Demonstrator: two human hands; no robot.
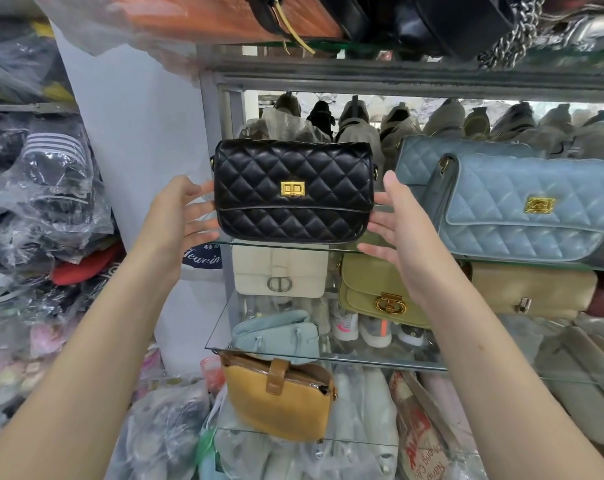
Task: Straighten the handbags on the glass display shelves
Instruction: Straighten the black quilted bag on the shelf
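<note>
1. The black quilted handbag [293,190] stands upright at the left end of a glass shelf [335,246]. Its flap and gold clasp [292,189] face out towards the person.

2. The bag's long axis runs left to right, about parallel with the shelf's front edge. Its two short ends point at the two hands.

3. The left hand [182,209] is wide open with its fingers spread and its palm turned towards the bag's left end. It holds nothing. The fingertips come right up to the bag's side, but from here I cannot tell whether they touch.

4. The right hand [394,223] is open in the same way, palm inward at the bag's right end, and also holds nothing. Its fingers come close to the lower right corner, and again I cannot tell whether they touch.

5. So the bag lies straight ahead, between the palms, with neither hand clearly nearer. I judge that any squaring-up will come from both ends together.

6. The right hand is in the gap between the black bag and a blue quilted handbag [522,202] just beside it. That blue bag leans at a tilt and looks like the next one to need attention.

7. On the shelf below are a cream bag [279,271] and an olive bag [373,292]. A mustard bag [279,400] sits lower down.
</note>
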